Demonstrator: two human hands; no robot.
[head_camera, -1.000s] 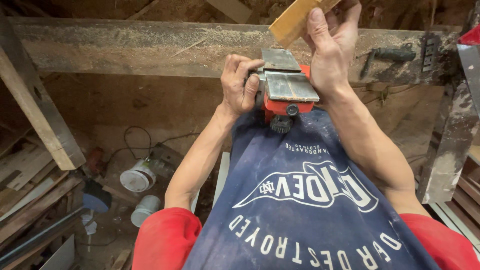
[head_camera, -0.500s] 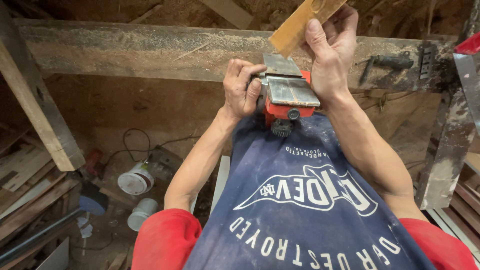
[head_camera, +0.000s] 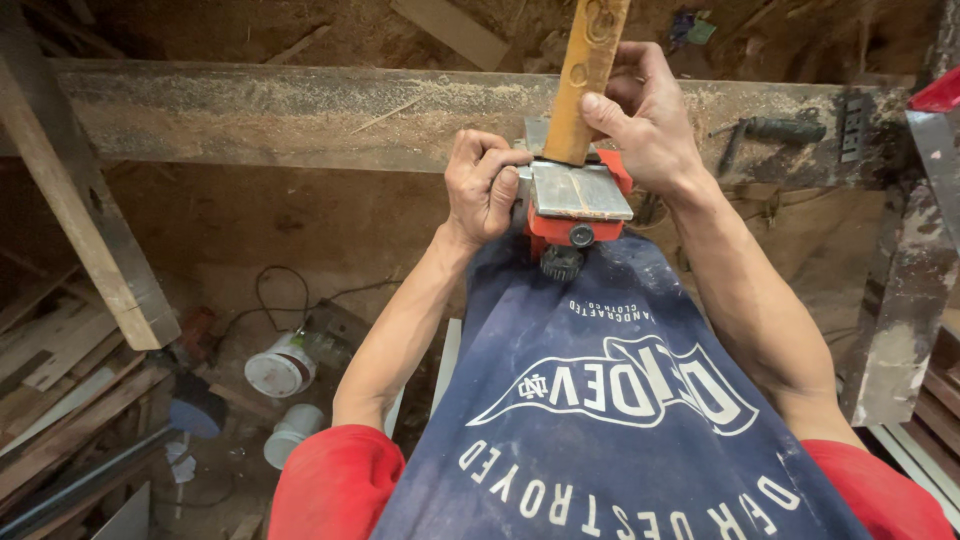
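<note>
there, left hand (head_camera: 485, 185) clenched on the red planer (head_camera: 575, 205), right hand (head_camera: 650, 120) gripping a wood strip (head_camera: 588, 70), top cut off, blade probably hidden.

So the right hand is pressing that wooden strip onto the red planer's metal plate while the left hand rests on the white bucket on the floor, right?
Not quite. The head view shows the left hand gripping the side of the red planer, not the white bucket, which sits untouched on the floor below. The rest holds: the right hand presses the wooden strip onto the planer's metal plate.
</note>
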